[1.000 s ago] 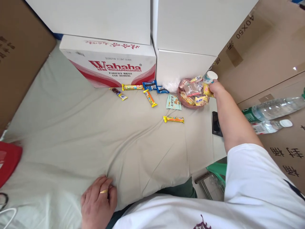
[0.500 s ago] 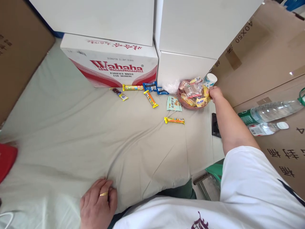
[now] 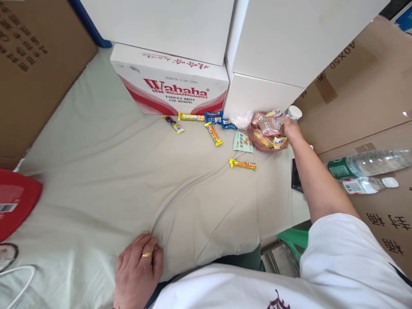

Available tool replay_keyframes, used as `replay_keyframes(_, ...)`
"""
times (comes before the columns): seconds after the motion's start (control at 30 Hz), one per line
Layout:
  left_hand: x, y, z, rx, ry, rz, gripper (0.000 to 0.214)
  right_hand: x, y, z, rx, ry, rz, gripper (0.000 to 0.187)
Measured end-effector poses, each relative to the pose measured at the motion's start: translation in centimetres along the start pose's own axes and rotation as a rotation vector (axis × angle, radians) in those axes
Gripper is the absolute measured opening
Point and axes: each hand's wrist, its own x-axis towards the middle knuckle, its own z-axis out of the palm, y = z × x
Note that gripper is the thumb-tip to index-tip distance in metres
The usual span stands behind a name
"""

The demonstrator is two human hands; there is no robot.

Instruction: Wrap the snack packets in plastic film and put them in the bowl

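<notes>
The person's right hand (image 3: 291, 128) is at the right edge of a round, reddish woven basket (image 3: 269, 149) heaped with wrapped snacks, beside a white-and-blue paper cup (image 3: 294, 113); whether its fingers pinch anything cannot be told. The left hand (image 3: 138, 268), wearing a gold-coloured ring (image 3: 147, 254), lies palm down, fingers loosely extended, on the cloth-covered bench (image 3: 193, 184). A white-and-red cardboard carton (image 3: 183, 101) reads "Wahaha PURIFIED WATER FOR DRINKING". In front of it and the basket lie three slim yellow-and-orange packets (image 3: 243, 165), one dark-and-yellow packet (image 3: 173, 124), two blue foil packets (image 3: 213, 117) and one pale-green pouch (image 3: 243, 142) with Chinese characters. Crumpled clear plastic (image 3: 241, 120) sits left of the basket. Beyond the right forearm are two clear plastic bottles (image 3: 375, 163), before brown cardboard (image 3: 350, 107) marked "40X50". The forearm partly covers a black object (image 3: 296, 178).
</notes>
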Motion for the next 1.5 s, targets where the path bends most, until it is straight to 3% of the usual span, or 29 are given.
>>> replay_keyframes(0.07,0.1,0.0,0.0,-0.012,0.019,0.011,0.019,0.1,-2.2,-1.0,-0.077,0.14,-0.062,0.057)
replay_keyframes(0.13,0.2,0.0,0.0,-0.011,0.026,0.026,0.017,-0.1,-5.3,-1.1,-0.135,0.175,-0.173,0.051)
replay_keyframes(0.2,0.2,0.0,0.0,-0.002,0.028,0.032,0.015,-0.6,-8.9,0.2,-0.174,0.088,-0.25,0.05)
replay_keyframes(0.3,0.2,0.1,0.1,0.008,0.041,0.022,0.014,-1.2,-13.4,3.2,-0.284,-0.111,-0.247,0.049)
replay_keyframes(0.4,0.0,0.2,0.3,-0.005,0.051,0.002,0.015,-1.4,-15.8,5.1,-0.374,-0.267,-0.273,0.038)
replay_keyframes(0.47,-0.2,0.3,0.4,-0.02,0.052,-0.007,0.016,-1.6,-16.5,4.7,-0.352,-0.253,-0.351,0.029)
replay_keyframes(0.57,-0.4,0.2,0.5,-0.038,0.04,-0.015,0.016,-2.8,-17.2,1.8,-0.173,-0.168,-0.492,0.028)
replay_keyframes(0.63,-0.5,0.1,0.6,-0.048,0.031,-0.026,0.016,-4.9,-17.3,-0.9,0.067,-0.149,-0.489,0.03)
replay_keyframes(0.77,-0.8,0.0,0.5,-0.123,-0.017,-0.053,0.015,-12.6,-15.6,-5.0,0.702,-0.223,-0.178,0.035)
replay_keyframes(0.87,-1.0,-0.2,0.0,-0.235,0.016,-0.103,0.013,-20.1,-12.9,-4.9,1.041,-0.392,0.135,0.037)
replay_keyframes(0.97,-0.2,0.1,-1.0,-0.427,0.093,-0.169,0.005,-27.3,-10.5,-3.1,1.207,-0.537,0.41,0.04)
replay_keyframes(1.07,2.3,1.6,-1.9,-0.766,-0.06,-0.27,0.01,-33.0,-9.7,-1.2,1.28,-0.615,0.543,0.04)
replay_keyframes(1.17,5.8,4.1,-2.0,-1.19,-0.328,-0.492,0.03,-36.4,-10.7,0.0,1.194,-0.694,0.49,0.031)
replay_keyframes(1.23,8.0,5.8,-1.6,-1.454,-0.463,-0.671,0.045,-37.4,-11.9,0.5,1.077,-0.749,0.359,0.019)
replay_keyframes(1.33,10.1,7.4,-0.5,-1.678,-0.606,-0.759,0.057,-37.9,-13.5,0.7,0.976,-0.842,0.133,0.022)
replay_keyframes(1.4,10.3,7.5,0.3,-1.738,-0.588,-0.826,0.05,-38.1,-14.1,0.7,0.948,-0.86,0.041,0.022)
replay_keyframes(1.5,9.4,6.7,1.0,-1.79,-0.437,-1.043,0.046,-38.5,-13.8,0.7,0.95,-0.804,0.08,0.016)
